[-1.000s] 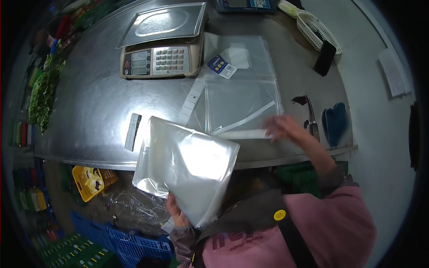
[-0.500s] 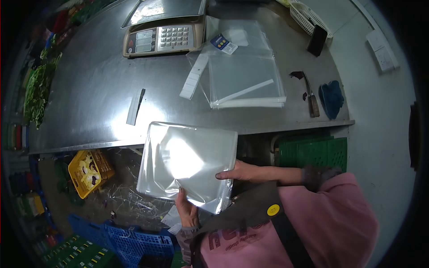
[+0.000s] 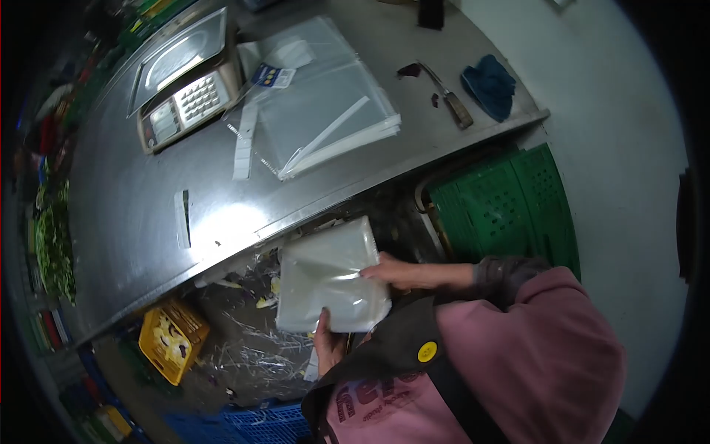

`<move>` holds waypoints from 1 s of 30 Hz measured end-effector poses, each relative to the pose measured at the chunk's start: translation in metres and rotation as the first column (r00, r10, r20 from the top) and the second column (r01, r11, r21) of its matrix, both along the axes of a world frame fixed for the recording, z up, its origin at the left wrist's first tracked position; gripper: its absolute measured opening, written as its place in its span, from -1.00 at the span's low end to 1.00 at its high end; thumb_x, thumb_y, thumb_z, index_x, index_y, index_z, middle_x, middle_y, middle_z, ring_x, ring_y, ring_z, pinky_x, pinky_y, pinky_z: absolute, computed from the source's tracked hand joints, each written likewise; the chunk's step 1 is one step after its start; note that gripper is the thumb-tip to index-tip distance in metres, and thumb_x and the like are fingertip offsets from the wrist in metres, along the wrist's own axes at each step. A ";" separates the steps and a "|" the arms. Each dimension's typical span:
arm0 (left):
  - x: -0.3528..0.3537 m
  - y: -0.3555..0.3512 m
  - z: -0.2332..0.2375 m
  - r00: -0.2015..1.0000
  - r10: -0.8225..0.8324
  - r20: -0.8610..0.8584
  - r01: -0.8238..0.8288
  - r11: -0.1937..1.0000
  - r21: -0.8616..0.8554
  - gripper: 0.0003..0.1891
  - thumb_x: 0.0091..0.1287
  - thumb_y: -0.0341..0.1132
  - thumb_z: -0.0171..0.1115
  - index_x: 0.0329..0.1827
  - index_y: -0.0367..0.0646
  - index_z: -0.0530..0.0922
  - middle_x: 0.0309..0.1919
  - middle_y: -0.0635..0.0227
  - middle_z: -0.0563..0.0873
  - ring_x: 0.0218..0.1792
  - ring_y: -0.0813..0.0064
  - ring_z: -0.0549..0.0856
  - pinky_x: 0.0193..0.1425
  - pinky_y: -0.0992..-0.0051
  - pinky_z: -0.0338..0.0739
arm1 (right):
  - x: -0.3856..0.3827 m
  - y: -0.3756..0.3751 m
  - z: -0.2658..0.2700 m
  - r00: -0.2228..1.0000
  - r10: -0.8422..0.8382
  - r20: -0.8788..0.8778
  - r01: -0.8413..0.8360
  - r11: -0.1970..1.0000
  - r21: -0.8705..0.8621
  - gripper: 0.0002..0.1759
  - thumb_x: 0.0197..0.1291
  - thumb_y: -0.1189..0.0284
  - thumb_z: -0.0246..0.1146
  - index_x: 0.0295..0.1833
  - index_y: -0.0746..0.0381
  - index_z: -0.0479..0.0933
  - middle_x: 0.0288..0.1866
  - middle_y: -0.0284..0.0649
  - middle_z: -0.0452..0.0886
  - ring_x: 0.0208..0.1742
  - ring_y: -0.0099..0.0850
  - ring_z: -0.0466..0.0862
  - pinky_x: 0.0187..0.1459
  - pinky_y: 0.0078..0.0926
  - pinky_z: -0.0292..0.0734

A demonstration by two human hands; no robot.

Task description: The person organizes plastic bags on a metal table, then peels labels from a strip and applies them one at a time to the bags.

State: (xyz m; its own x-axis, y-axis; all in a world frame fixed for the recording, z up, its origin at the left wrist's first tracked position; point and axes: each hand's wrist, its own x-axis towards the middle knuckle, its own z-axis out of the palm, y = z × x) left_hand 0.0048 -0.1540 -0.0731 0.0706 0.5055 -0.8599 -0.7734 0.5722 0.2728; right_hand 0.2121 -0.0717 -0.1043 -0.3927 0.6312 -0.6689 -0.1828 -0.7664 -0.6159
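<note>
The left hand [image 3: 329, 344] pinches the near edge of the stack of clear bags [image 3: 325, 277] and the right hand [image 3: 392, 270] grips its right side (slippery film), just off the counter [image 3: 133, 214]; squaring it probably calls for firm pinches.

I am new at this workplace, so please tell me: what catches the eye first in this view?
First comes the shiny pack of clear bags in the middle of the view: the left hand grips it from below and the right hand lies on its right edge. Next is the steel table above it, with a weighing scale and a stack of flat clear bags beside the scale.
</note>
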 end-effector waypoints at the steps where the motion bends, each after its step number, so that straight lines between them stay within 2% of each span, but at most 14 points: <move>1: 0.004 0.006 -0.006 0.996 -0.091 0.008 0.091 0.996 0.019 -0.52 0.17 -0.10 0.23 0.11 -0.10 0.36 0.08 0.32 0.48 0.12 0.32 0.44 0.23 0.24 0.29 | 0.015 0.001 0.004 0.997 -0.064 0.030 0.064 0.998 -0.017 -0.41 -0.11 0.45 0.25 0.11 0.40 0.33 -0.08 -0.13 0.53 -0.05 -0.34 0.51 0.01 -0.45 0.41; 3: 0.026 0.032 0.022 0.973 -0.227 -0.046 0.231 0.965 0.124 -0.63 0.19 -0.21 0.22 0.03 -0.04 0.39 -0.01 0.37 0.51 -0.11 0.46 0.54 0.07 0.39 0.42 | 0.048 0.008 0.013 0.972 -0.233 0.036 0.234 0.972 -0.033 -0.45 -0.14 0.46 0.29 0.05 0.39 0.40 -0.11 -0.15 0.55 -0.06 -0.36 0.54 0.02 -0.44 0.43; 4: 0.023 0.036 0.016 0.956 -0.291 0.030 0.282 0.945 0.165 -0.61 0.21 -0.30 0.19 0.09 -0.05 0.35 -0.01 0.35 0.50 -0.19 0.47 0.54 -0.01 0.44 0.46 | 0.069 0.010 0.001 0.962 -0.273 0.000 0.273 0.962 -0.007 -0.45 -0.15 0.45 0.29 0.06 0.33 0.40 -0.12 -0.18 0.55 -0.06 -0.38 0.53 0.03 -0.41 0.43; 7: 0.026 0.053 0.026 0.939 -0.342 0.011 0.332 0.917 0.222 -0.60 0.26 -0.39 0.12 0.17 -0.08 0.32 -0.04 0.27 0.53 -0.18 0.40 0.58 -0.05 0.42 0.50 | 0.113 0.024 -0.001 0.842 -0.540 0.014 0.540 0.842 -0.008 -0.45 -0.13 0.47 0.27 0.07 0.28 0.35 -0.10 -0.20 0.51 -0.07 -0.35 0.54 0.01 -0.29 0.47; 10: 0.015 0.052 0.012 0.934 -0.358 -0.024 0.357 0.920 0.163 -0.59 0.26 -0.39 0.11 0.18 -0.10 0.31 -0.03 0.23 0.52 -0.18 0.40 0.56 -0.04 0.41 0.49 | 0.133 0.051 -0.011 0.638 -0.769 0.015 0.765 0.633 -0.116 -0.57 0.09 0.44 0.15 0.11 0.26 0.32 -0.06 -0.18 0.50 -0.03 -0.28 0.53 0.02 -0.27 0.44; 11: 0.013 0.051 0.010 0.935 -0.353 -0.024 0.353 0.927 0.123 -0.60 0.26 -0.39 0.11 0.17 -0.10 0.31 -0.03 0.22 0.52 -0.17 0.39 0.56 -0.04 0.41 0.49 | 0.137 0.063 -0.026 0.630 -0.776 0.009 0.772 0.625 -0.114 -0.57 0.09 0.44 0.15 0.11 0.26 0.32 -0.06 -0.18 0.50 -0.03 -0.28 0.53 0.02 -0.27 0.44; 13: 0.004 0.047 -0.002 0.937 -0.349 -0.013 0.349 0.934 0.072 -0.63 0.26 -0.39 0.11 0.14 -0.12 0.33 -0.03 0.22 0.51 -0.17 0.37 0.55 -0.03 0.39 0.48 | 0.141 0.092 -0.065 0.352 -0.935 0.048 0.920 0.336 -0.201 -0.58 0.17 0.39 0.10 0.15 0.25 0.30 -0.01 -0.21 0.50 0.02 -0.26 0.50 0.07 -0.23 0.39; 14: 0.002 0.047 -0.004 0.938 -0.345 -0.022 0.346 0.935 0.080 -0.63 0.26 -0.39 0.11 0.14 -0.12 0.33 -0.03 0.22 0.51 -0.17 0.37 0.55 -0.03 0.39 0.48 | 0.145 0.107 -0.081 0.355 -0.934 0.036 0.918 0.341 -0.203 -0.58 0.17 0.39 0.10 0.15 0.25 0.30 -0.01 -0.21 0.50 0.02 -0.26 0.50 0.07 -0.23 0.39; 16: 0.000 0.048 -0.009 0.925 -0.379 -0.034 0.379 0.925 0.008 -0.59 0.20 -0.34 0.20 0.12 -0.06 0.37 -0.02 0.30 0.50 -0.13 0.37 0.50 0.00 0.36 0.44 | 0.157 0.135 -0.110 0.177 -0.952 -0.251 0.958 0.225 -0.176 -0.56 0.20 0.35 0.10 0.18 0.20 0.29 0.03 -0.24 0.48 0.03 -0.25 0.49 0.07 -0.22 0.37; 17: -0.004 0.048 -0.013 0.930 -0.364 -0.050 0.365 0.931 0.012 -0.59 0.20 -0.34 0.20 0.12 -0.06 0.37 -0.02 0.30 0.50 -0.13 0.37 0.50 0.00 0.36 0.44 | 0.161 0.148 -0.114 0.138 -0.883 -0.448 0.948 0.249 -0.199 -0.57 0.18 0.30 0.13 0.16 0.17 0.32 0.04 -0.21 0.49 -0.02 -0.24 0.51 0.04 -0.26 0.40; 23: -0.017 0.055 -0.030 0.939 -0.328 -0.101 0.311 0.938 -0.156 -0.70 0.28 -0.35 0.12 0.05 -0.18 0.38 -0.09 0.20 0.53 -0.20 0.35 0.55 -0.09 0.36 0.48 | 0.138 0.218 -0.155 0.348 -0.824 -0.447 0.897 0.432 -0.099 -0.57 0.18 0.30 0.13 0.15 0.17 0.33 0.03 -0.21 0.49 -0.02 -0.24 0.52 0.04 -0.26 0.40; 26: -0.032 0.044 -0.051 0.930 -0.345 -0.127 0.309 0.921 -0.238 -0.61 0.29 -0.28 0.13 0.13 -0.18 0.33 0.03 0.11 0.48 -0.09 0.29 0.53 -0.01 0.37 0.47 | 0.112 0.257 -0.184 0.454 -0.767 -0.452 0.849 0.526 -0.040 -0.58 0.18 0.30 0.13 0.15 0.17 0.33 0.03 -0.20 0.50 -0.02 -0.24 0.52 0.03 -0.26 0.40; 29: -0.036 0.038 -0.054 0.919 -0.382 -0.094 0.344 0.898 -0.275 -0.62 0.35 -0.22 0.01 0.17 -0.15 0.30 0.05 0.20 0.45 -0.05 0.36 0.47 0.07 0.39 0.43 | 0.087 0.280 -0.213 0.541 -0.718 -0.437 0.804 0.594 0.020 -0.58 0.18 0.30 0.13 0.14 0.17 0.33 0.02 -0.20 0.50 -0.03 -0.24 0.52 0.03 -0.27 0.40; 30: -0.037 0.038 -0.056 0.918 -0.382 -0.108 0.327 0.882 -0.340 -0.58 0.32 -0.29 0.06 0.21 -0.18 0.26 0.11 0.06 0.44 0.03 0.23 0.50 0.16 0.31 0.42 | 0.082 0.282 -0.219 0.570 -0.703 -0.425 0.789 0.613 0.044 -0.58 0.18 0.30 0.13 0.14 0.17 0.34 0.02 -0.20 0.50 -0.03 -0.24 0.52 0.03 -0.27 0.40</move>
State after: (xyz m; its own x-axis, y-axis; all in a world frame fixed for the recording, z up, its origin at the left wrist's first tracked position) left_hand -0.0323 -0.1158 -0.1289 0.0367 0.1806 -0.9829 -0.4619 0.8752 0.1436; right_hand 0.2942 0.2107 -0.3238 0.1206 0.9041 -0.4099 -0.8501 -0.1192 -0.5129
